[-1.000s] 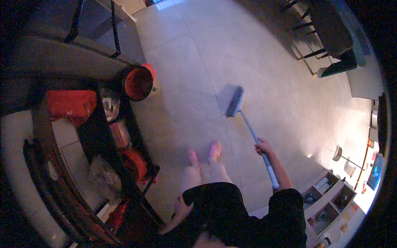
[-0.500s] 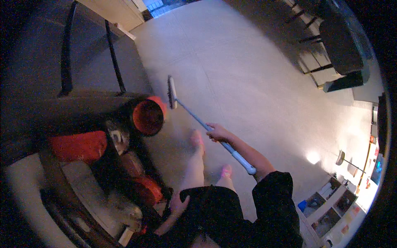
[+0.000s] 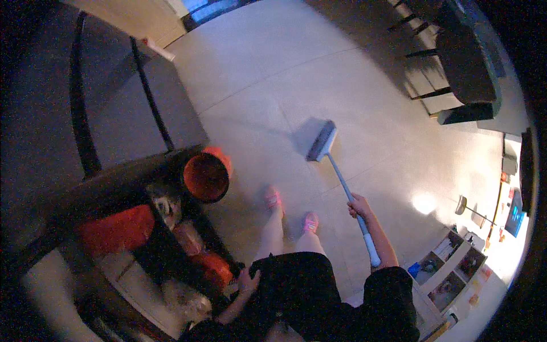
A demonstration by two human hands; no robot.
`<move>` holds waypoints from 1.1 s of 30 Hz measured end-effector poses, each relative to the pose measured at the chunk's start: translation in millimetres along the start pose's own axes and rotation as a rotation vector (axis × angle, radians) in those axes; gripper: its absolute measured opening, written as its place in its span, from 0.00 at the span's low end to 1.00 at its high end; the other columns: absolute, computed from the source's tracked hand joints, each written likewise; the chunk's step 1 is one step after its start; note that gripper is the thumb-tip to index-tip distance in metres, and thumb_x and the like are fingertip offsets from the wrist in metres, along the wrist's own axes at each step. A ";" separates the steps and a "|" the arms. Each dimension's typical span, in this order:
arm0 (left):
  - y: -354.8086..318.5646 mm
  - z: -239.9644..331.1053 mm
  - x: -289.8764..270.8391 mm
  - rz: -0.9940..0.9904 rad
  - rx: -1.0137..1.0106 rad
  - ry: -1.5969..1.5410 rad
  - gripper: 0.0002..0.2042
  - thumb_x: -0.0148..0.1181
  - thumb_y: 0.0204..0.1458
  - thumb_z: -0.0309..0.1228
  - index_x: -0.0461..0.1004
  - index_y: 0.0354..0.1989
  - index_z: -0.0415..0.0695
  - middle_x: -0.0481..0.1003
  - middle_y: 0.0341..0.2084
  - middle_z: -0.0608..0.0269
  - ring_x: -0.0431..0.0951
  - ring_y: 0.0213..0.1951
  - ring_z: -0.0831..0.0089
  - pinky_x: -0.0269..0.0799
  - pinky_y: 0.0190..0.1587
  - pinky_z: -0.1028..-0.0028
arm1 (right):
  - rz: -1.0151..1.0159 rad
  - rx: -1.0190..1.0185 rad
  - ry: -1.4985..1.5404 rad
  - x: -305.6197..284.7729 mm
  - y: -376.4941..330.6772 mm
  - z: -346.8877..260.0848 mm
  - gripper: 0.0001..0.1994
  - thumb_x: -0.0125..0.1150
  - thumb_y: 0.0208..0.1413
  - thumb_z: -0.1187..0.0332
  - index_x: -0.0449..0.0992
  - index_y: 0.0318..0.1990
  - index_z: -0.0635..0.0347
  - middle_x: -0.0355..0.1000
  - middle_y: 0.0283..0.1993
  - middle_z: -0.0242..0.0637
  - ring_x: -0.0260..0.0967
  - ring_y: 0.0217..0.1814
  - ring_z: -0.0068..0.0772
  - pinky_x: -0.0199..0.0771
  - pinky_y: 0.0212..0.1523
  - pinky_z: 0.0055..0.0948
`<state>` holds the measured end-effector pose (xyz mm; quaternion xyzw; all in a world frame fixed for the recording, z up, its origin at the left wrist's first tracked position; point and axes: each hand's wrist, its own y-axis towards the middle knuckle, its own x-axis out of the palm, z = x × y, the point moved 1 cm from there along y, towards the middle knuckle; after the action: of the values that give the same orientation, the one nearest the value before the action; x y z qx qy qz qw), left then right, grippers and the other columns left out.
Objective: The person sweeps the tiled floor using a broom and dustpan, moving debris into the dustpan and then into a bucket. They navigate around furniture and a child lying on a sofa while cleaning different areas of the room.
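My right hand [image 3: 359, 206] is wrapped round the pale blue handle of a broom [image 3: 338, 171], well above its grip end. The wide head with dark bristles points away from me and lies over the middle of the floor, a shadow beside it. Whether the bristles touch the tiles I cannot tell. Low in the view, my left hand [image 3: 248, 281] rests against the side of my black shorts [image 3: 296, 279], thumb apart from the fingers, holding nothing visible.
Pale tiles [image 3: 256, 97] spread ahead of my pink shoes. A red bin [image 3: 206, 176] stands left, beside a dark shelf with red items [image 3: 117, 229]. Dark chairs [image 3: 464, 68] are at the far right. A compartmented shelf [image 3: 450, 268] and a second long-handled brush [image 3: 461, 205] are at right.
The broom has swung from beside the red bin to the right, its bristles now facing up and left. My right hand moved right and nearer with it. My left hand stays at the shorts.
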<state>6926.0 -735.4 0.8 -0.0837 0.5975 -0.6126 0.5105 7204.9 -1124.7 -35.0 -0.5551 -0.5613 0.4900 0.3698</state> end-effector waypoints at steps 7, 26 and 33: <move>9.2 -11.3 10.5 0.039 0.035 -0.013 0.25 0.52 0.41 0.43 0.63 0.42 0.35 0.65 0.40 0.47 0.63 0.44 0.55 0.58 0.46 0.64 | -0.155 -0.173 0.093 33.9 -33.8 -36.6 0.26 0.49 0.47 0.75 0.53 0.55 0.52 0.54 0.13 0.27 0.48 0.08 0.16 0.47 0.08 0.16; -7.4 7.0 51.4 0.190 -0.028 -0.307 0.22 0.50 0.45 0.41 0.62 0.43 0.35 0.64 0.39 0.45 0.63 0.44 0.54 0.58 0.46 0.65 | -0.047 -0.017 0.148 -72.4 -23.9 43.0 0.25 0.48 0.45 0.75 0.55 0.54 0.53 0.58 0.14 0.30 0.54 0.09 0.17 0.54 0.08 0.18; -13.9 80.7 44.6 0.394 -0.151 -0.449 0.21 0.51 0.45 0.42 0.64 0.40 0.36 0.65 0.40 0.47 0.65 0.43 0.56 0.60 0.44 0.67 | -0.008 -0.189 -0.207 -98.2 -40.2 24.4 0.27 0.50 0.44 0.75 0.52 0.55 0.56 0.59 0.14 0.32 0.55 0.09 0.20 0.56 0.08 0.20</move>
<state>6955.5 -823.3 11.4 -0.1372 0.5182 -0.4219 0.7312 7181.8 -1221.0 10.3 -0.5317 -0.6422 0.4880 0.2582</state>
